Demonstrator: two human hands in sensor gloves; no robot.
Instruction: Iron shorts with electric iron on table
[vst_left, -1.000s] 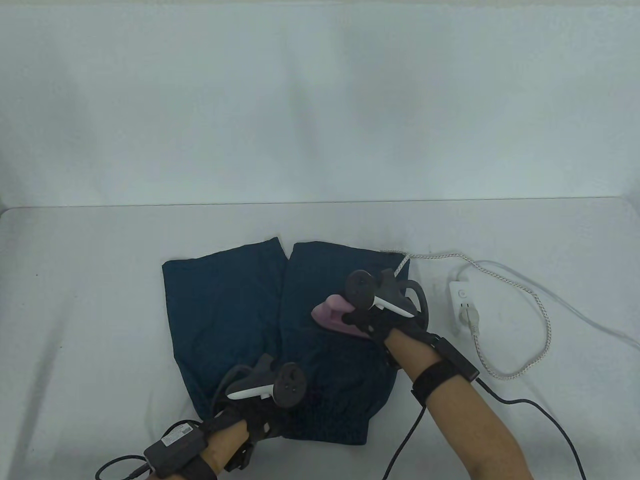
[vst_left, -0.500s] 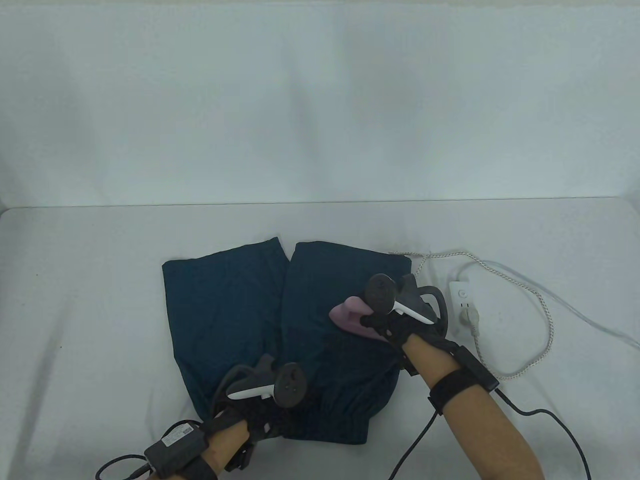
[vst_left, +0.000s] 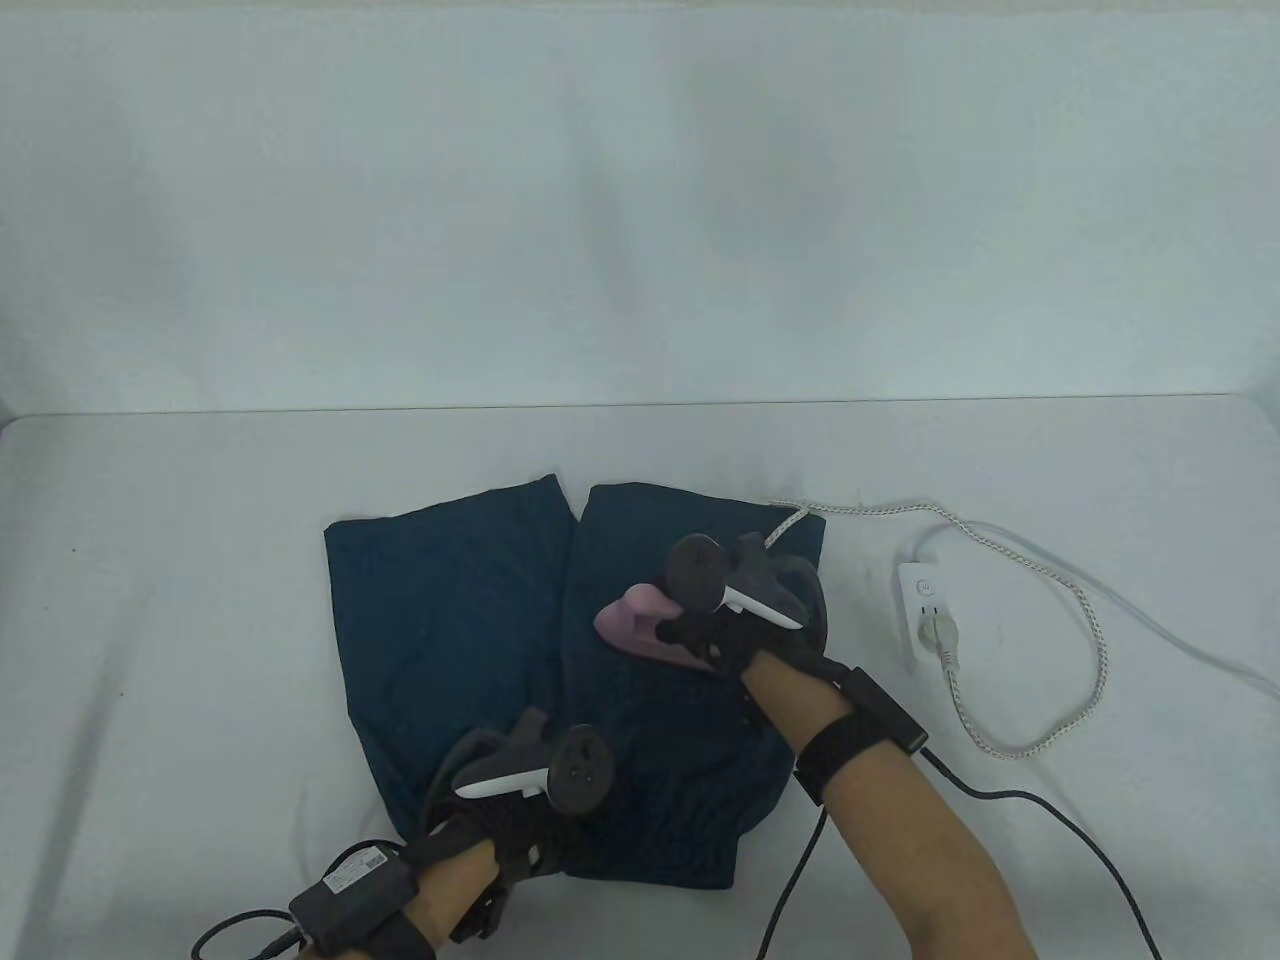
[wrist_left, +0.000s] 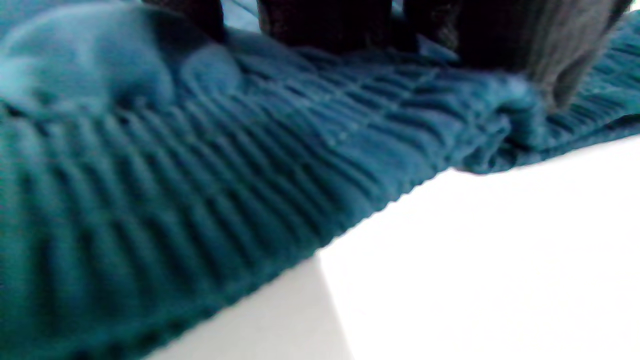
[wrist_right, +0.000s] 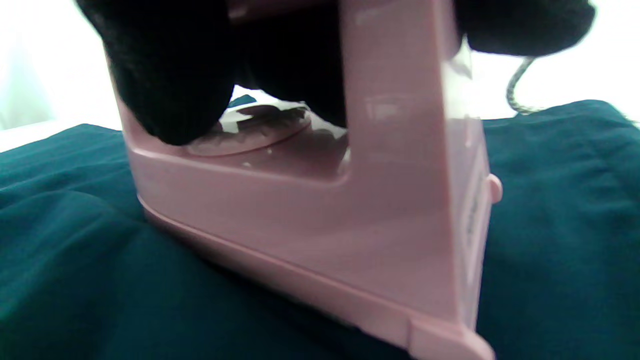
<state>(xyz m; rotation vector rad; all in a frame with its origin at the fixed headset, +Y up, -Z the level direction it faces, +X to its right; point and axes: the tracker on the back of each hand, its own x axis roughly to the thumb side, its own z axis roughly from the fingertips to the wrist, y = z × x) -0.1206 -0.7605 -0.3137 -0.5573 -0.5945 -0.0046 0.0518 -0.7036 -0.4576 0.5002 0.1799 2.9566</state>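
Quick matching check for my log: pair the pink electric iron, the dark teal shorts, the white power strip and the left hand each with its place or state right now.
Things:
1. pink electric iron
2. dark teal shorts
3. white power strip
4. left hand

Places or states:
A. on the bare tablecloth, right of the shorts, a plug in it
B. pressing on the ribbed waistband at the near edge
C. spread flat, legs pointing away from the person
D. gripped by the right hand, soleplate on the right leg

Pairs: 1-D, 2-C, 3-A, 4-B
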